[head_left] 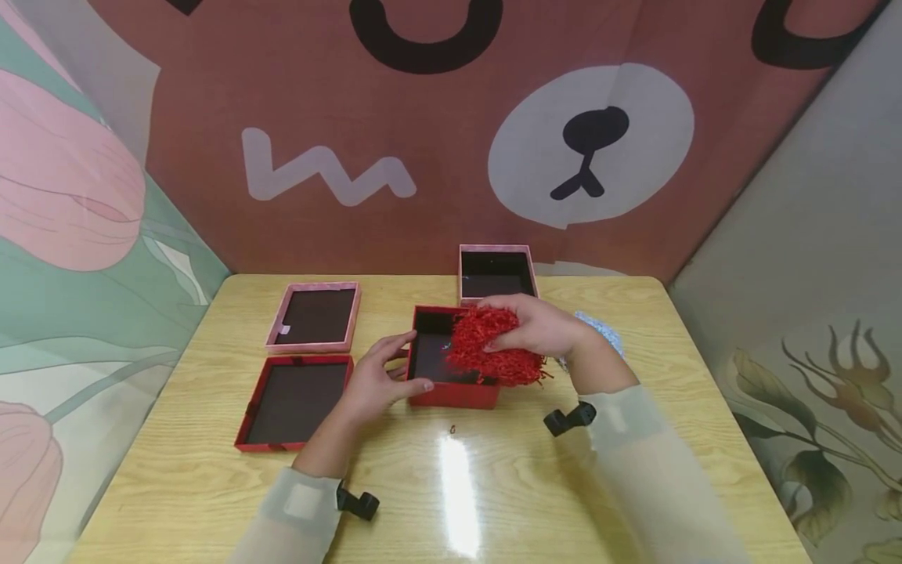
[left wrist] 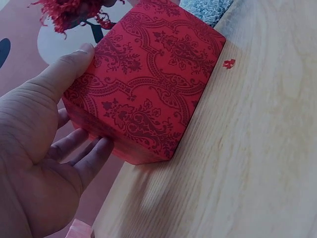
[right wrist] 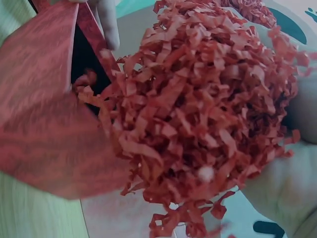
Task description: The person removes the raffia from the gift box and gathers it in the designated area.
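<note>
In the head view my right hand point(head_left: 543, 325) grips a big clump of red shredded paper point(head_left: 489, 341) over the right side of an open red box point(head_left: 451, 396). The clump spills past the box's right wall, and the dark inside shows to its left. My left hand point(head_left: 377, 384) holds the box at its left side, thumb by the front edge and fingers along the side wall. Dark floral patterning covers the box point(left wrist: 148, 82) in the left wrist view. The right wrist view is filled by the crinkled paper strips point(right wrist: 198, 99), which hide most of my right fingers.
A red lid point(head_left: 292, 403) and a pink-rimmed lid point(head_left: 313, 315) lie to the left, dark insides up. Behind the red box stands a pink box point(head_left: 496, 274). Blue-white shredded paper point(head_left: 600, 333) sits beyond my right wrist, and a red scrap point(head_left: 452, 429) lies in front.
</note>
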`<state>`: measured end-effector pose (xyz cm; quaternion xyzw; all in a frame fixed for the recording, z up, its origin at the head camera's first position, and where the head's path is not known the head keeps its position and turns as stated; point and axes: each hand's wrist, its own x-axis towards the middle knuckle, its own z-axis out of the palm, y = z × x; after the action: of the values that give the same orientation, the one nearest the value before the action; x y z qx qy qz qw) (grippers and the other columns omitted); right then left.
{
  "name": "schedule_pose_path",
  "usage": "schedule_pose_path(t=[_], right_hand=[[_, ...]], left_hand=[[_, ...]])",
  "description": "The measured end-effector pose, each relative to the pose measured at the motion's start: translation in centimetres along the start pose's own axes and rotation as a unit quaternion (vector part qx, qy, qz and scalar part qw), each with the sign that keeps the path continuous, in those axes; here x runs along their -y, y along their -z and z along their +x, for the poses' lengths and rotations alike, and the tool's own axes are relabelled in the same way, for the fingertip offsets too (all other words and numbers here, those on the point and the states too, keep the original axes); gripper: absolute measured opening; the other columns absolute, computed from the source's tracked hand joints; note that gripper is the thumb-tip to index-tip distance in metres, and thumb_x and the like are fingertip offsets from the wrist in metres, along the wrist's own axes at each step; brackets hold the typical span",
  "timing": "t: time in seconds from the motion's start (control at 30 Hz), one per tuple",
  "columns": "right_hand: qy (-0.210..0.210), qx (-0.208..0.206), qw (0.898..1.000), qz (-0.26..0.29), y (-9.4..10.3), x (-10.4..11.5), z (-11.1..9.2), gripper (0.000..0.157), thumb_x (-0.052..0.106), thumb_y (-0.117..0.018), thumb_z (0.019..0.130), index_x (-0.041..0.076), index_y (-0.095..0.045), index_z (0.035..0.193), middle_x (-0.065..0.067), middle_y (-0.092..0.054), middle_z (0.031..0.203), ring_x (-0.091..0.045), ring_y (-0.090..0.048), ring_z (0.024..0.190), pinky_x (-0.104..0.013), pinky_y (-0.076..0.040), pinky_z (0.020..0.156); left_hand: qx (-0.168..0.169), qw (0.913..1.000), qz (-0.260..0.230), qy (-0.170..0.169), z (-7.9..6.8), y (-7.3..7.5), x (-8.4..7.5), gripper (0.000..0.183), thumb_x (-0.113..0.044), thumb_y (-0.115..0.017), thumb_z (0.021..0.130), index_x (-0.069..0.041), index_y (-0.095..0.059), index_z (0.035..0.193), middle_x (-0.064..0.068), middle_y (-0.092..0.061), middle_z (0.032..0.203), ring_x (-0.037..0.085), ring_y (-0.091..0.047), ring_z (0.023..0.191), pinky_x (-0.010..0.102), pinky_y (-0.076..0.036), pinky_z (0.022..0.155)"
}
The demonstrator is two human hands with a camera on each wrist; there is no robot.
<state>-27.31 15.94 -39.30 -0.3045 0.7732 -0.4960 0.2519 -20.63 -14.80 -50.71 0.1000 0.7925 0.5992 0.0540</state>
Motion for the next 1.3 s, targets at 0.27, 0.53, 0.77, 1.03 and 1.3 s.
schedule_pose_path(t=[0.27, 0.53, 0.77, 1.03, 1.3], right_hand=[[-0.017, -0.044, 0.999, 0.015, 1.0, -1.9, -3.1, 0.049, 0.004, -0.078, 0.091, 0.012, -0.062, 0.137, -0.011, -0.069, 0.119, -0.031, -0.071, 0.098, -0.040, -0.063, 0.083], [-0.037, -0.102, 0.994, 0.030, 1.5, -4.6, -6.2, 0.042, 0.002, -0.077, 0.091, 0.009, -0.064, 0.131, -0.014, -0.072, 0.116, -0.032, -0.072, 0.096, -0.042, -0.065, 0.080], [-0.069, -0.157, 0.985, 0.024, 0.7, -7.5, -8.1, 0.048, 0.008, -0.079, 0.091, 0.006, -0.061, 0.136, -0.014, -0.070, 0.123, -0.030, -0.067, 0.110, -0.034, -0.060, 0.089], [-0.117, -0.219, 0.967, -0.064, -0.8, -9.9, -9.2, 0.056, 0.018, -0.077, 0.095, 0.008, -0.054, 0.146, -0.013, -0.066, 0.133, -0.030, -0.061, 0.122, -0.045, -0.055, 0.100], [-0.121, -0.236, 0.956, -0.129, -1.7, -12.1, -9.7, 0.057, 0.015, -0.076, 0.096, 0.005, -0.053, 0.147, -0.017, -0.065, 0.134, -0.037, -0.059, 0.127, -0.056, -0.051, 0.105]], left_hand=[[-0.009, 0.9996, 0.025, 0.006, -0.1, -0.2, -0.3, 0.090, -0.028, -0.096, 0.074, -0.024, -0.053, 0.152, -0.002, -0.049, 0.148, 0.030, -0.058, 0.128, 0.041, -0.056, 0.100], [-0.017, 0.9991, 0.036, 0.015, -0.3, -0.4, -0.5, 0.090, -0.031, -0.096, 0.073, -0.024, -0.053, 0.152, -0.001, -0.049, 0.149, 0.029, -0.057, 0.129, 0.043, -0.056, 0.100], [-0.021, 0.9984, 0.053, 0.002, -0.2, -0.5, -0.5, 0.092, -0.032, -0.096, 0.074, -0.016, -0.052, 0.153, 0.001, -0.050, 0.147, 0.027, -0.056, 0.126, 0.040, -0.058, 0.097], [-0.017, 0.9989, 0.043, 0.005, -0.3, -0.3, -0.3, 0.091, -0.032, -0.095, 0.075, -0.017, -0.051, 0.154, 0.000, -0.048, 0.148, 0.028, -0.056, 0.129, 0.042, -0.057, 0.099], [-0.016, 0.9992, 0.034, 0.008, -0.3, -0.3, -0.2, 0.091, -0.033, -0.095, 0.075, -0.018, -0.051, 0.154, 0.000, -0.048, 0.149, 0.029, -0.055, 0.130, 0.043, -0.056, 0.100]])
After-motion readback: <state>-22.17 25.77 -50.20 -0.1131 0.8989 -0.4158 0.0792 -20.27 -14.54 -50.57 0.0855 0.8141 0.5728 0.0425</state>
